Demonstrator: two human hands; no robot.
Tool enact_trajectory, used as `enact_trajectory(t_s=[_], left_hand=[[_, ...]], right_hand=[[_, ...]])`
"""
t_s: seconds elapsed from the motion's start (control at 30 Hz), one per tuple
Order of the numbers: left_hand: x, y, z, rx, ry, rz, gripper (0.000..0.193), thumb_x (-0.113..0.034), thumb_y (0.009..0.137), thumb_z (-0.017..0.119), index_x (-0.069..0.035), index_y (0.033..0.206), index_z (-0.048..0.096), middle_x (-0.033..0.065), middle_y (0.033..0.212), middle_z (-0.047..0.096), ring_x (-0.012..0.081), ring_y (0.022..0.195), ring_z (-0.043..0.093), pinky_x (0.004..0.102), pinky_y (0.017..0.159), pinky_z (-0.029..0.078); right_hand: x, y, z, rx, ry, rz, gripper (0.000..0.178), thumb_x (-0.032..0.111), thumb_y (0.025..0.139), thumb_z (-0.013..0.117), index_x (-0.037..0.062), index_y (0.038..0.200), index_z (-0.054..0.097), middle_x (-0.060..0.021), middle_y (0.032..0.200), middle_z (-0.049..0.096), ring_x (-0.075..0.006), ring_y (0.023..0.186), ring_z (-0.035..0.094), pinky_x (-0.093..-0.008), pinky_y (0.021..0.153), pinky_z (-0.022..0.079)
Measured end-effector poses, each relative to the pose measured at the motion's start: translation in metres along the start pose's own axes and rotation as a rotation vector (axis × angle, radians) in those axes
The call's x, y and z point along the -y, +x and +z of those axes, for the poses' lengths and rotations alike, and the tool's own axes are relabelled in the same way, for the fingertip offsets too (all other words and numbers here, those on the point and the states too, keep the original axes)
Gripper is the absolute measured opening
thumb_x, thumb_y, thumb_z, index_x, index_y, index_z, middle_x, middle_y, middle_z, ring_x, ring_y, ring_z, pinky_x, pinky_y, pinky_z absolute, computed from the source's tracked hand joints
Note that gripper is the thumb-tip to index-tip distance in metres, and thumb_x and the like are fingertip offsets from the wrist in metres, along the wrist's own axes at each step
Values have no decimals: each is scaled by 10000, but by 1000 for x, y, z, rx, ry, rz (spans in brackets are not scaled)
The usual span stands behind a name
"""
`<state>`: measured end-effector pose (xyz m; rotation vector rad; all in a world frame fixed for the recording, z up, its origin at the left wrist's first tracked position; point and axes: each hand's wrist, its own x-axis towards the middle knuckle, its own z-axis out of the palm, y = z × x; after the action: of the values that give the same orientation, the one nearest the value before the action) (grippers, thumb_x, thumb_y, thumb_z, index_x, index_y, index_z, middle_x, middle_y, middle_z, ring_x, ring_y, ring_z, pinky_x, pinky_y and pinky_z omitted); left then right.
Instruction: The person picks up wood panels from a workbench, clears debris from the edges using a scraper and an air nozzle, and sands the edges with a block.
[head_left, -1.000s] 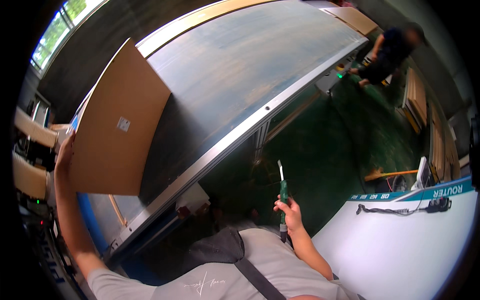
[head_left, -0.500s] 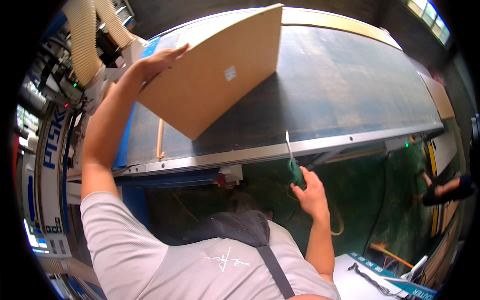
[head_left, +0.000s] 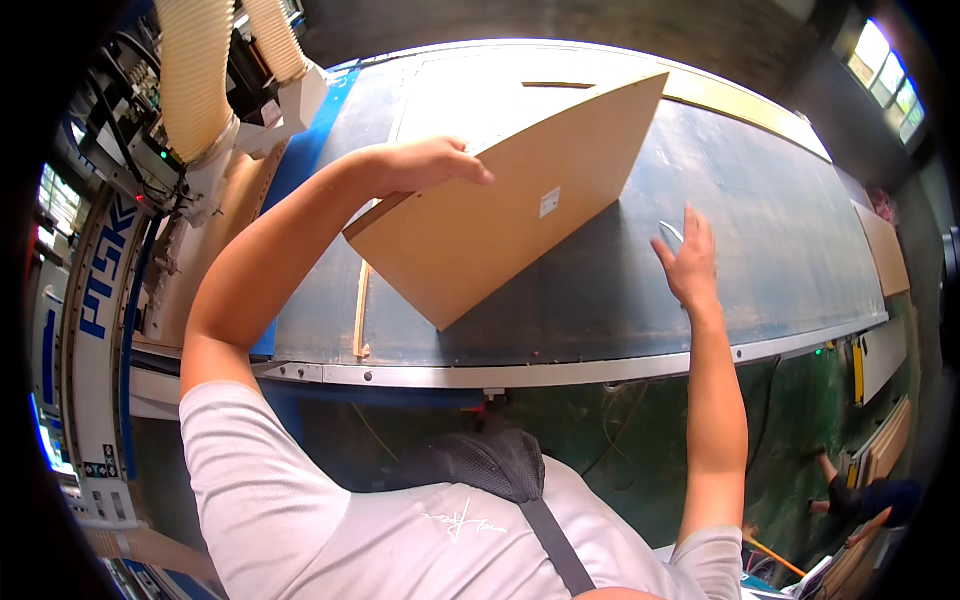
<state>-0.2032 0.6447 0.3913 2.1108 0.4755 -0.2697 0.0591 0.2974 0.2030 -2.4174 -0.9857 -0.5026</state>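
Observation:
My left hand (head_left: 440, 165) grips the upper edge of a flat tan wooden panel (head_left: 510, 220) with a small white label on its face. The panel stands tilted on the dark machine table (head_left: 760, 250), with its lower corner and lower edge toward me. To the right of the panel, my right hand (head_left: 690, 262) is over the table, fingers stretched out and thumb apart. A thin pale nozzle (head_left: 671, 231) of an air blow gun shows between thumb and fingers. The hand hides the gun's green body.
A narrow wooden strip (head_left: 361, 310) lies on the table left of the panel. Long pale boards (head_left: 740, 100) line its far edge. Machinery with a ribbed hose (head_left: 195, 80) stands at left. A metal rail (head_left: 560, 374) forms the near edge. Another person (head_left: 870, 500) is at lower right.
My right hand has moved forward from the table's near edge to over the table, its fingers opening from around the blow gun's handle. My left hand still holds the tilted panel. The view has shifted.

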Motion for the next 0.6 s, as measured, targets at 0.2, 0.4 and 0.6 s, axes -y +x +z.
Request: enact_trajectory(t_s=[0.2, 0.4, 0.6], left_hand=[[46, 19, -35, 535, -480, 296, 813, -654, 1039, 500, 39, 1463, 531, 193, 1398, 631, 246, 1264, 634, 385, 1091, 490], [209, 97, -75, -228, 19, 42, 661, -527, 1000, 644, -6, 1406, 615, 180, 1349, 671, 285, 1157, 680, 419, 1010, 537], [385, 125, -33, -669, 382, -574, 656, -537, 914, 738, 2, 1265, 608, 211, 1370, 605, 363, 1281, 596, 481, 1038, 512]], right_hand=[[245, 69, -54, -268, 376, -744, 565, 509, 959, 686, 74, 1317, 633, -181, 1356, 602, -371, 1298, 558, -466, 1129, 433], [287, 74, -4, -431, 422, -823, 650, 665, 995, 465, 109, 661, 483, -46, 611, 449, -257, 572, 529, -386, 714, 439], [282, 67, -6, -357, 451, -809, 694, 644, 1003, 354, 67, 697, 585, -65, 601, 475, -281, 587, 547, -418, 745, 486]])
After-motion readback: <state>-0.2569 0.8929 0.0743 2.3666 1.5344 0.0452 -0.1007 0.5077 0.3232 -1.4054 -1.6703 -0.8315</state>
